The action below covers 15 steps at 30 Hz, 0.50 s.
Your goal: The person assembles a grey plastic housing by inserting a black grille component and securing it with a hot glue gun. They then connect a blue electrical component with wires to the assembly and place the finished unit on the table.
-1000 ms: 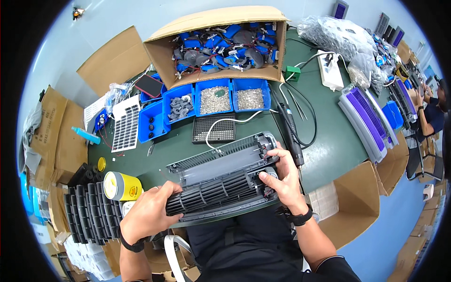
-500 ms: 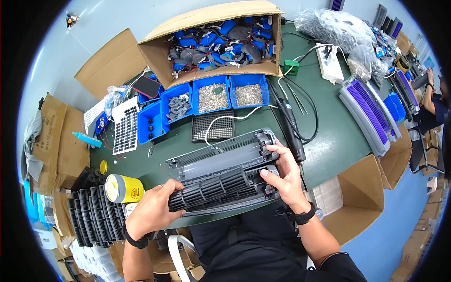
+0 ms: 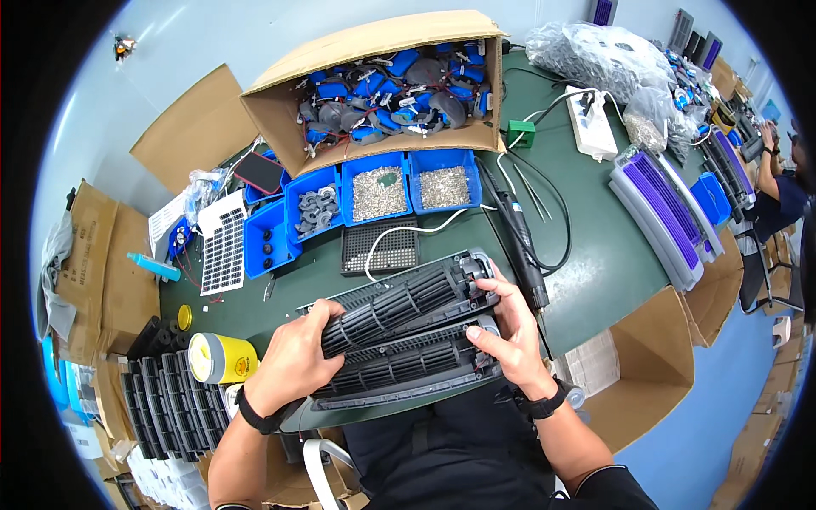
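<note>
My left hand [image 3: 299,355] is closed around the left end of a black ribbed fan wheel [image 3: 395,304]. This wheel lies slanted over the far grey fan housing [image 3: 463,319], its right end by the motor end. Nearer to me, a second grey housing [image 3: 408,393] has another black fan wheel [image 3: 387,371] lying in it. At the right ends of both housings is my right hand [image 3: 517,344], with its thumb on the near housing's end and its fingers around the far one's end.
Blue bins [image 3: 380,191] of small metal parts stand at the back, below a cardboard box [image 3: 280,127] of blue motors. A black electric screwdriver [image 3: 520,242] lies to the right. Several fan wheels [image 3: 174,399] and a yellow tub [image 3: 223,358] are at left.
My left hand has moved the fan wheel away from me, from the near housing onto the far one. The wheel lying in the near housing now shows. My right hand has stayed at the right ends.
</note>
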Motion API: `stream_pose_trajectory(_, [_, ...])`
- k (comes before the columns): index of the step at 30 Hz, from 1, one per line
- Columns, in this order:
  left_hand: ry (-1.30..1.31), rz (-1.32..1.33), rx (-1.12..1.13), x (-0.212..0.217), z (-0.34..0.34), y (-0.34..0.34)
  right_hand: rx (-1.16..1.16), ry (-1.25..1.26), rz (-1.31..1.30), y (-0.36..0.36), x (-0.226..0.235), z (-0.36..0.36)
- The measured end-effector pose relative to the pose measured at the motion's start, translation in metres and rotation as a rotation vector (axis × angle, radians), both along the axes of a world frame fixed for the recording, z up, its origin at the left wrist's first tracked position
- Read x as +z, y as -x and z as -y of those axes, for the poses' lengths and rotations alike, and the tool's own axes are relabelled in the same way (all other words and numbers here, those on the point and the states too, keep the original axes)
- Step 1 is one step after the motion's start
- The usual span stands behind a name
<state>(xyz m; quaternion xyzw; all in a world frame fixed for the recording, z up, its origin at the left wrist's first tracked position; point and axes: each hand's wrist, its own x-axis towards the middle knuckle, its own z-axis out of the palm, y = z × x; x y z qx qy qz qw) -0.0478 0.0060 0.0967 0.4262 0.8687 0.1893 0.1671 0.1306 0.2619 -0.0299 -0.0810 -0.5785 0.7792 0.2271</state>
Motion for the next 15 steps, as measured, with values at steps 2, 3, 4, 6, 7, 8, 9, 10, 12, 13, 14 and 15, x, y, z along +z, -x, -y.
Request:
stream_pose_trajectory(2, [-0.038,0.019,-0.011,-0.007,-0.003,0.004,0.013,0.011,-0.003,0.001,0.003,0.001])
stream_pose_trajectory(3, [-0.043,0.033,-0.016,-0.007,-0.007,0.005,0.022,0.016,-0.005,0.001,0.004,0.0])
stream_pose_trajectory(4, [-0.047,0.047,-0.021,-0.007,-0.009,0.005,0.025,-0.006,-0.003,0.001,0.003,-0.001])
stream_pose_trajectory(6, [-0.003,0.104,-0.036,-0.008,-0.011,0.007,0.032,-0.051,0.002,0.0,-0.001,-0.004])
stream_pose_trajectory(7, [0.019,0.132,-0.043,-0.008,-0.012,0.008,0.039,-0.101,-0.017,0.0,-0.001,-0.007])
stream_pose_trajectory(8, [0.023,0.131,-0.057,-0.007,-0.012,0.009,0.053,-0.118,-0.027,0.001,-0.001,-0.009])
stream_pose_trajectory(9, [0.028,0.132,-0.073,-0.007,-0.013,0.011,0.066,-0.136,-0.036,0.001,0.0,-0.011])
stream_pose_trajectory(10, [0.032,0.132,-0.088,-0.006,-0.013,0.013,0.079,-0.153,-0.046,0.001,0.0,-0.012])
stream_pose_trajectory(12, [0.009,0.206,-0.058,-0.002,-0.011,0.019,0.07,-0.132,-0.034,0.001,0.002,-0.011])
stream_pose_trajectory(13, [-0.002,0.244,-0.043,-0.001,-0.009,0.022,0.07,-0.13,-0.029,0.001,0.0,-0.011])
stream_pose_trajectory(14, [-0.002,0.247,-0.055,-0.002,-0.007,0.024,0.071,-0.129,-0.025,0.0,-0.001,-0.012])
stream_pose_trajectory(15, [0.002,0.247,-0.061,-0.002,-0.004,0.026,0.093,-0.1,-0.014,0.001,0.001,-0.011])
